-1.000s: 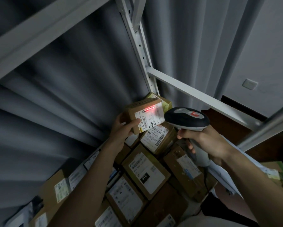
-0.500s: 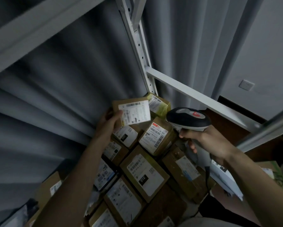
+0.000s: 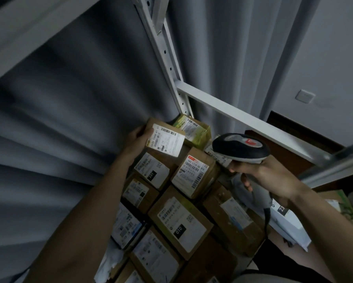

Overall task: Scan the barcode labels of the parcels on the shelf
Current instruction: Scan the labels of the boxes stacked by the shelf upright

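Note:
My left hand (image 3: 137, 139) grips a small brown parcel (image 3: 165, 137) by its left side, its white barcode label facing me, at the back of the pile against the curtain. My right hand (image 3: 269, 178) holds a black and grey barcode scanner (image 3: 239, 148) by its handle, the head pointing left over the parcels. No red scan line shows. Just left of the scanner head lies a brown parcel with a red-topped label (image 3: 195, 172). A yellow-green parcel (image 3: 194, 129) sits behind the held one. Several more labelled boxes, one marked 010 (image 3: 180, 221), fill the shelf below.
A white metal upright (image 3: 167, 58) and a crossbar (image 3: 243, 119) of the shelf frame stand close behind the parcels. Grey curtain (image 3: 69, 99) hangs at the left and back. White papers (image 3: 289, 221) lie under my right forearm. A wall switch (image 3: 305, 96) is at the right.
The red scan line on the held parcel has gone out. My left hand has carried that parcel left and back toward the curtain, uncovering the boxes beneath. The scanner has barely moved.

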